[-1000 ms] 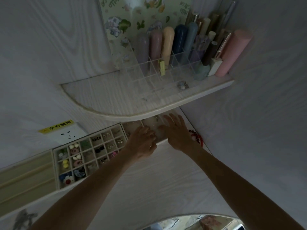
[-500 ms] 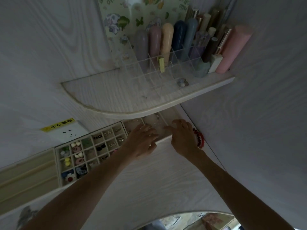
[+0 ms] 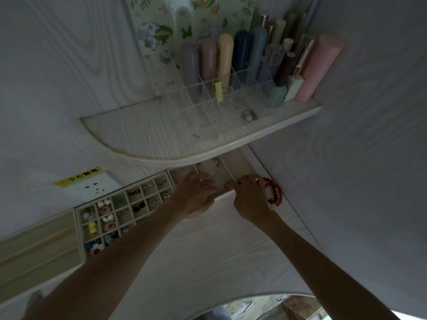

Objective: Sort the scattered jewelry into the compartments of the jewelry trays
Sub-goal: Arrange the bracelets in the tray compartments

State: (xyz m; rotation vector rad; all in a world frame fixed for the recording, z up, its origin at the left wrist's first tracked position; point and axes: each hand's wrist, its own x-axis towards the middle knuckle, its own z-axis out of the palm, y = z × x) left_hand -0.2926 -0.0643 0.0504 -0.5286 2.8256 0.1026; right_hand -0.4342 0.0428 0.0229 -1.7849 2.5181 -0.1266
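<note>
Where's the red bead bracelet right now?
Head view, right of centre: the red bead bracelet lies on the table beside the right hand, against the wall.

Pale wood-grain walls (image 3: 57, 65) are filling the dim frame's upper left and right, a curved white shelf (image 3: 147, 144) is jutting out across the centre, a white bench (image 3: 208, 262) is spreading below, and a wall socket (image 3: 92, 185) is sitting at left under a yellow label (image 3: 78, 179).

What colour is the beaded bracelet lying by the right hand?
Dark red beads with a small gold charm; the bracelet shows best in the head view, beside the right hand.
</note>
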